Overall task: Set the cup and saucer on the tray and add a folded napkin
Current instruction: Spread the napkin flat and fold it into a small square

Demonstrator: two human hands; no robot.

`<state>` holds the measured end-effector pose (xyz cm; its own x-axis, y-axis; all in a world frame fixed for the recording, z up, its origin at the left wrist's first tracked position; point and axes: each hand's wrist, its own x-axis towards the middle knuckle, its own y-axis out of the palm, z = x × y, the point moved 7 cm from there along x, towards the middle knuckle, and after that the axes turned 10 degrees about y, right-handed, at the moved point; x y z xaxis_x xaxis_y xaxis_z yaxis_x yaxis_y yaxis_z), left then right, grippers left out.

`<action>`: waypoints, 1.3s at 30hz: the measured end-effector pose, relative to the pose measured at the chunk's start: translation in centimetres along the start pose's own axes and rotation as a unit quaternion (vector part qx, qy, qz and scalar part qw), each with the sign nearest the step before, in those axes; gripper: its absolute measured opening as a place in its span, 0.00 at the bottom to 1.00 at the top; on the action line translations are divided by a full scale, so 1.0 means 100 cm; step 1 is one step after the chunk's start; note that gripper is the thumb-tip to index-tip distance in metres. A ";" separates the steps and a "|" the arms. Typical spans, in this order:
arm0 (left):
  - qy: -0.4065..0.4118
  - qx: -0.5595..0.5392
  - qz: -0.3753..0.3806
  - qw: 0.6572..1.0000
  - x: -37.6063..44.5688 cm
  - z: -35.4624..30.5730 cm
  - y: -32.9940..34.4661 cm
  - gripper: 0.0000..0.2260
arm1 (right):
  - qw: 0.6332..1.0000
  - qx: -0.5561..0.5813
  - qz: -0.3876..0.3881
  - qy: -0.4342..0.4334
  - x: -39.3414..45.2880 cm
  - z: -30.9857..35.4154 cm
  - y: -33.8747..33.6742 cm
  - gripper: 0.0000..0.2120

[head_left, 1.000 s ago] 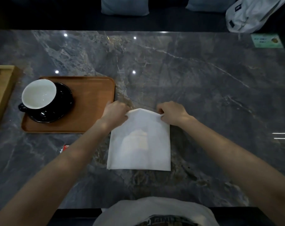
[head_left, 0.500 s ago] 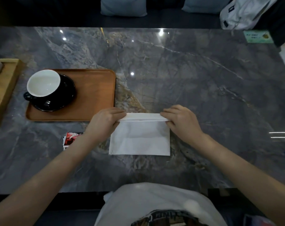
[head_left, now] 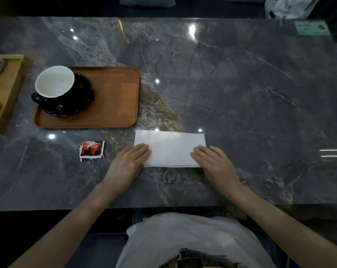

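Note:
A white napkin (head_left: 170, 147), folded into a wide rectangle, lies flat on the dark marble table right of the tray. My left hand (head_left: 130, 164) rests flat with its fingers on the napkin's near left corner. My right hand (head_left: 215, 164) presses flat on its near right corner. Both hands have their fingers stretched out and hold nothing. A black cup with a white inside (head_left: 54, 83) stands on a black saucer (head_left: 80, 99) on the left half of the brown wooden tray (head_left: 113, 97).
A small stack of red and white sachets (head_left: 92, 150) lies on the table just left of my left hand. A light wooden tray (head_left: 8, 89) holding glassware sits at the far left edge. A green card (head_left: 311, 29) lies at the far right corner.
My hands pulled the napkin's far edge toward me, folding it in half, and now lie flat on its near corners. The view shifted downward.

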<state>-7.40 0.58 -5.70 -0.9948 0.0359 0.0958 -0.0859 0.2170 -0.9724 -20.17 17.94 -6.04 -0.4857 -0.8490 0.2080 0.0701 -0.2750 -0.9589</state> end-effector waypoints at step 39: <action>-0.021 0.073 0.025 0.997 -0.011 -0.001 0.026 0.18 | 0.989 -0.116 0.088 -0.020 0.014 -0.018 0.025 0.20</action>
<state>-6.49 1.23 -8.31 -0.9992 0.0021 0.0396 -0.0394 0.0714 -0.9967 -22.25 16.87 -8.47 -0.4492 -0.8927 0.0368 -0.0539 -0.0141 -0.9984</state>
